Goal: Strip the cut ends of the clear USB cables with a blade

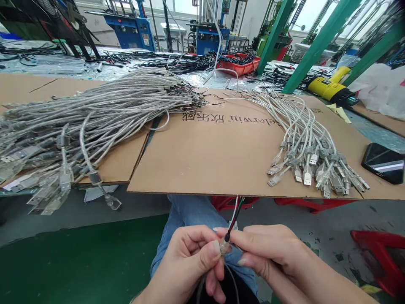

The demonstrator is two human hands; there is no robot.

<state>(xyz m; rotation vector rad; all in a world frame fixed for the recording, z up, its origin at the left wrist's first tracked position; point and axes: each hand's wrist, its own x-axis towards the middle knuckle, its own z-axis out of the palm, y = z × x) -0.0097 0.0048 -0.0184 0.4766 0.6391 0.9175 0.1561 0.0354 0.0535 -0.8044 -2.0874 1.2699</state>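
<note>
In front of my lap, below the cardboard's edge, my left hand pinches a grey cable close to its stripped end. White, black, red and green wires fan upward from that end. My right hand is closed beside the same end, its index finger reaching to the wires' base. Between its finger and thumb shows a thin dark metal piece, mostly hidden. The cable's lower part hangs down between my hands.
A large pile of USB cables lies left on cardboard, some plugs overhanging the edge. A smaller bundle of USB cables lies right, near a black phone and yellow heat gun. Behind are a red tray and green posts.
</note>
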